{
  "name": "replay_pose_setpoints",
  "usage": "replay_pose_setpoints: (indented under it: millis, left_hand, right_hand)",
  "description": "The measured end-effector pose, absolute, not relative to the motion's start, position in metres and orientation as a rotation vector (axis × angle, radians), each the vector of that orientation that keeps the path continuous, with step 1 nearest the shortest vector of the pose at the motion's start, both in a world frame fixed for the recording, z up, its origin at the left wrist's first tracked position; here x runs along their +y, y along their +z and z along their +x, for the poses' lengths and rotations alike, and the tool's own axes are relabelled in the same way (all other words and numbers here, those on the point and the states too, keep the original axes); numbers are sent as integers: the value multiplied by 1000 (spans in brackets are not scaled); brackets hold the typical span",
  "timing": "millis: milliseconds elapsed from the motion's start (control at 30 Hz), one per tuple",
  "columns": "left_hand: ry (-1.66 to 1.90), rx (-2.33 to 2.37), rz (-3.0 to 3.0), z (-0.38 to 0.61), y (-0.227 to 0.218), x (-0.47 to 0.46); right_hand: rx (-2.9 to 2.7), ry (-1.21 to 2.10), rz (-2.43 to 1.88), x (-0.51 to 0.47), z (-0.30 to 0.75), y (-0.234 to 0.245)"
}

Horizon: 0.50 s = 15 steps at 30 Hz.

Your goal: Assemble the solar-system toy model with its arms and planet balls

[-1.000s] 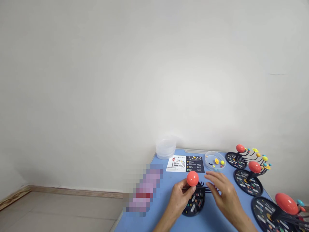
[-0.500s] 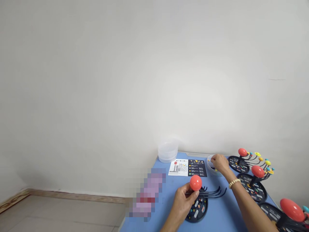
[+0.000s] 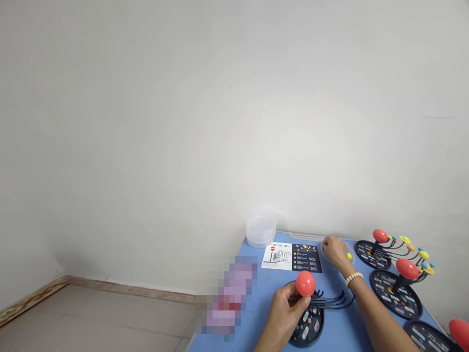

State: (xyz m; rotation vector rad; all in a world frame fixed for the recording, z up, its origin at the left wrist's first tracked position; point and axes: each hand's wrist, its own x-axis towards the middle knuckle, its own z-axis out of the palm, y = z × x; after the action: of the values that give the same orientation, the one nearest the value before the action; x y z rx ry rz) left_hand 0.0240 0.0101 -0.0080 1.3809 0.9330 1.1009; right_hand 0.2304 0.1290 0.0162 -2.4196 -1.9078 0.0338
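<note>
My left hand [image 3: 287,305] is closed around the stem of a solar system model, just under its red ball [image 3: 305,283]. Several curved black arms [image 3: 331,302] reach out to the right from that stem, with no balls on their visible tips. Below them is the model's round black base [image 3: 310,330], printed with small coloured pictures. My right hand [image 3: 335,249], with a beaded bracelet [image 3: 353,279] on the wrist, dips into a shallow clear bowl [image 3: 352,257]. Its fingers are curled downward and their tips are hidden. Beside the hand a small yellow ball [image 3: 349,256] shows in the bowl.
An instruction sheet [image 3: 278,259] lies behind the model. Stacked clear tubs [image 3: 261,232] stand at the back left corner of the blue table [image 3: 256,298]. Along the right edge are other models with red balls [image 3: 407,269]. A pixelated pink patch [image 3: 234,293] covers the left edge.
The view has turned slightly left, so everything sits further right. My right hand has shifted a little within the bowl, baring the yellow ball. My left hand keeps its hold.
</note>
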Motion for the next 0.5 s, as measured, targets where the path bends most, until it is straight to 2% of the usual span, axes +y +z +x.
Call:
replay_pose_setpoints:
  millis: [500]
  left_hand:
    - [1061,942,1363,25,-2,8]
  right_hand:
    - [-1919,16,-2349,112,238,26]
